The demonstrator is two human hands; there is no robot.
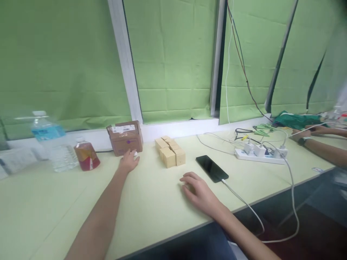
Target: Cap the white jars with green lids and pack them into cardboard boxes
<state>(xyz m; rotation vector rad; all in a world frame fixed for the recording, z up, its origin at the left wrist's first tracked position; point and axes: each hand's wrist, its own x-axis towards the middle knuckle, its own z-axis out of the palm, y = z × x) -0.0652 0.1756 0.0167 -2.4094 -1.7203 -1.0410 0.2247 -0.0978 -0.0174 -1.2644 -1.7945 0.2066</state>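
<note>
My left hand [128,162] reaches to the front of a small brown cardboard box [126,141], which has torn flaps and a white label. Between its thumb and fingers shows a small white object [135,154], too small to name. To the right, several pale wooden blocks [170,153] stand packed together in a cluster. My right hand [199,189] rests on the table nearer me, fingers loosely bent and apart, with nothing in it. Beyond it lies a black smartphone [213,168], plugged into a white cable.
On the left stand a water bottle [54,144] and a smaller bottle of reddish drink [86,156]. A white power strip [261,156] with chargers and tangled cables lies on the right. Farther right are another person's hands [300,135] and green cloth [295,120]. Green blinds back the table [151,216].
</note>
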